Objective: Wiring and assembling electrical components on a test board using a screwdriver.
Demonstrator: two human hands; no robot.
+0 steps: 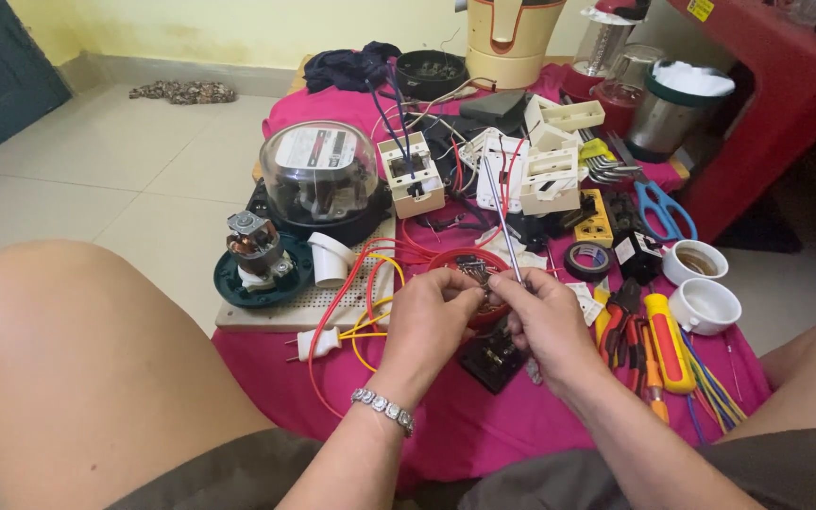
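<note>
- The person sits low with both knees spread, working over a tabletop [484,430] draped in a magenta cloth.
- The left hand [432,316] is closed in a pinch on the near rim of a small round red part [469,263], which it holds just above the cloth in front of the person.
- The right hand [545,316] is closed around the lower end of a thin metal rod [502,217], with its fingertips meeting the left hand's at the red part.
- The rod's long axis runs up and away from the person, leaning slightly left; its free tip points toward the white switch housings [521,175] and its lower end is hidden in the fingers.
- I judge the rod light and stiff, and thin enough to roll in the fingers, so a grip low down near the working end looks steadiest.
- The red part looks like light, rigid plastic with small metal contacts inside; the rim seems the safe place to hold, since the contacts look delicate.
- Red and yellow wires [365,293] loop from it to the left, soft and springy, and likely to tug the part sideways.
- A white plug [318,342] lies at the end of those wires on the cloth.
- Just right of the right hand lie a yellow-and-red screwdriver [665,338] and pliers; a roll of black tape [588,259] sits beyond them.
- A clear-domed meter [321,175] stands well to the left.
</note>
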